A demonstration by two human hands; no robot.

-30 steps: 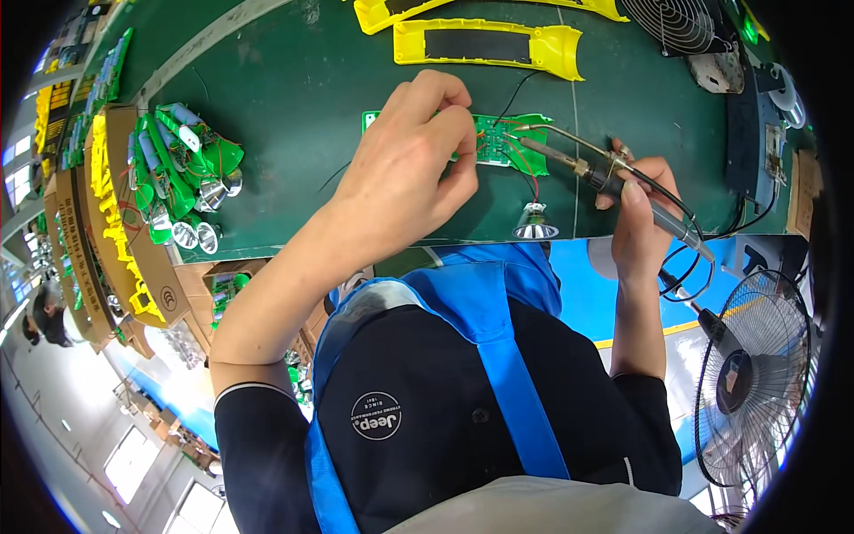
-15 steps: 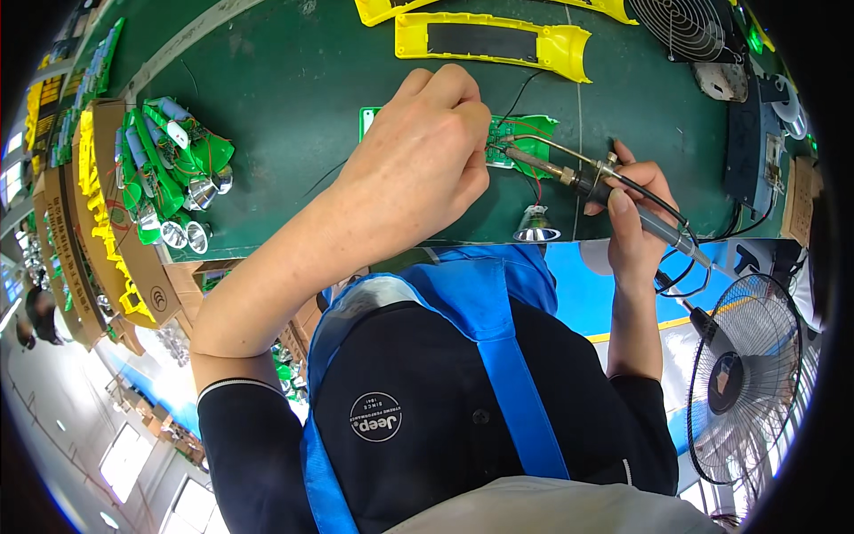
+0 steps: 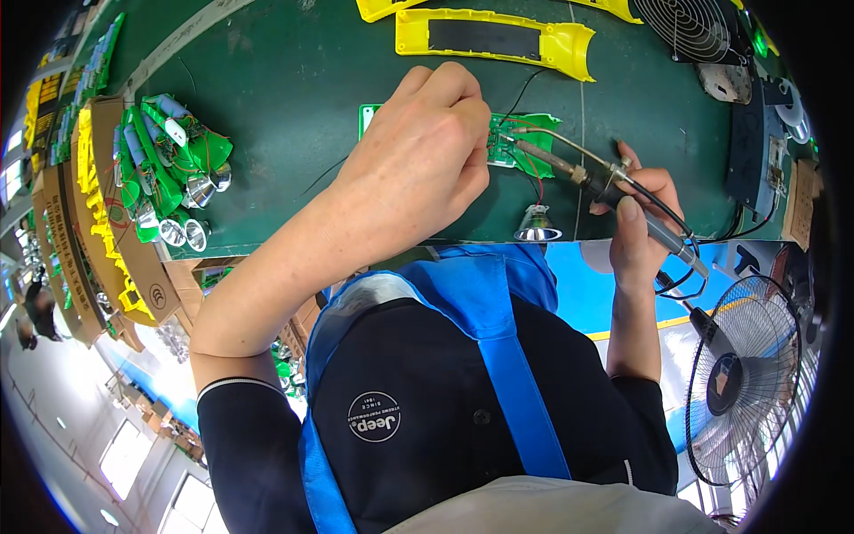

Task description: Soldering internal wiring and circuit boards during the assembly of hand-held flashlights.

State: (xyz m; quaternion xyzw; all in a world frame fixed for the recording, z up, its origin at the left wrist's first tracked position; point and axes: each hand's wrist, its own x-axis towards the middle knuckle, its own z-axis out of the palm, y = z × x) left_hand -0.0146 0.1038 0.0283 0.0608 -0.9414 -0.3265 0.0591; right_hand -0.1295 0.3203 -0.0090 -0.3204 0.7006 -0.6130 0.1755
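My left hand is closed over a green lamp housing that lies on the bench. Its fingertips are hidden, so what they pinch does not show. Beside that hand, a green circuit board is partly visible in the housing. My right hand grips a soldering iron with a thin metal feed tube along it. The iron's tip is at the board, though whether it touches cannot be made out. Red wires run from the board to a silver reflector cup near the bench's front edge.
Yellow housing shells lie along the far side. Green lamp assemblies with reflectors are piled at left, beside a cardboard box. A small fan and a dark equipment box stand at right. A larger fan is below the bench.
My right hand and the soldering iron have shifted slightly to the right, and the tip has drawn back a little from my left hand. The left hand has stayed almost still.
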